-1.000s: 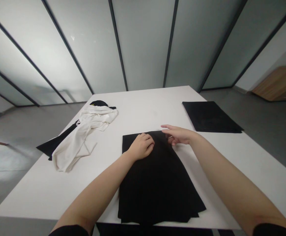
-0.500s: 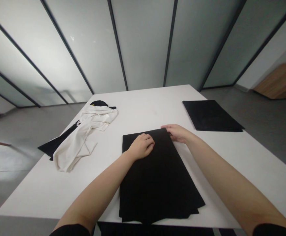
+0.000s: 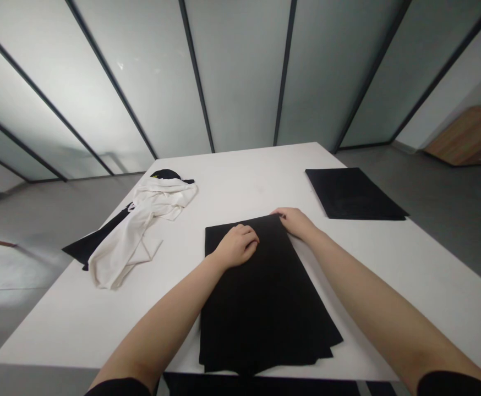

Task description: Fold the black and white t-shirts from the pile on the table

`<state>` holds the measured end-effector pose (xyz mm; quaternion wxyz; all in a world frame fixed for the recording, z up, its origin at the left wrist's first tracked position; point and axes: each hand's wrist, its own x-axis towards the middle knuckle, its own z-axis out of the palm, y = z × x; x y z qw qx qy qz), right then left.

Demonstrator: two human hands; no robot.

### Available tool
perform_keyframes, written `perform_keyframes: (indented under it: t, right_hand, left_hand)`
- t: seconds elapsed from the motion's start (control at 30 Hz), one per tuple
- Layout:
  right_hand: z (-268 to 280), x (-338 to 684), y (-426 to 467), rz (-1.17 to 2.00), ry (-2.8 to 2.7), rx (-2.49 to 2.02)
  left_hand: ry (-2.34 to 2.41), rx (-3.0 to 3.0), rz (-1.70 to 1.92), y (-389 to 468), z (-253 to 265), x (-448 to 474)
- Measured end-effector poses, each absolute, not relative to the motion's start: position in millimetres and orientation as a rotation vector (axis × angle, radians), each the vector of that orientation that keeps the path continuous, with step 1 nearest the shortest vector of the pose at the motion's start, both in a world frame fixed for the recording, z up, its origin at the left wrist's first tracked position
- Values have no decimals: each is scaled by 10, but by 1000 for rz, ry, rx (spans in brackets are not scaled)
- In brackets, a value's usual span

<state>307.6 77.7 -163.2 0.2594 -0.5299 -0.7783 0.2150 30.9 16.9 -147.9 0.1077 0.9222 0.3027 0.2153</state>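
A flat black piece of folded cloth [image 3: 271, 308] lies in front of me, reaching almost to the table's near edge; its lower edge shows uneven layers. On its upper part rests my left hand [image 3: 237, 246], fingers loosely curled and close together. The fingertips are tucked under, so whether they hold anything cannot be seen. At the cloth's far right corner, my right hand [image 3: 295, 222] pinches the edge between thumb and fingers.
A second flat black cloth [image 3: 354, 192] lies at the right edge of the white table [image 3: 249, 181]. On the left are a crumpled white garment [image 3: 141, 220], a black cap [image 3: 167, 174] and a black piece of fabric [image 3: 94, 239]. Frosted glass panels [image 3: 240, 71] stand behind.
My right hand has closed in on the far right corner of the black cloth, its fingers now gathered on the edge. My left hand stays where it was.
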Motion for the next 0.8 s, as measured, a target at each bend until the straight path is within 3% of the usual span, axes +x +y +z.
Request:
perform_keyframes:
  t: [0.47,0.8]
  right_hand:
    - [-1635,3088,752,695,-1984,-1484]
    - [-1534,2968,707,391,-2105,-1778]
  left_hand:
    - [892,2687,634,171,-1485,300]
    - [880,2698,634,176,-1494,308]
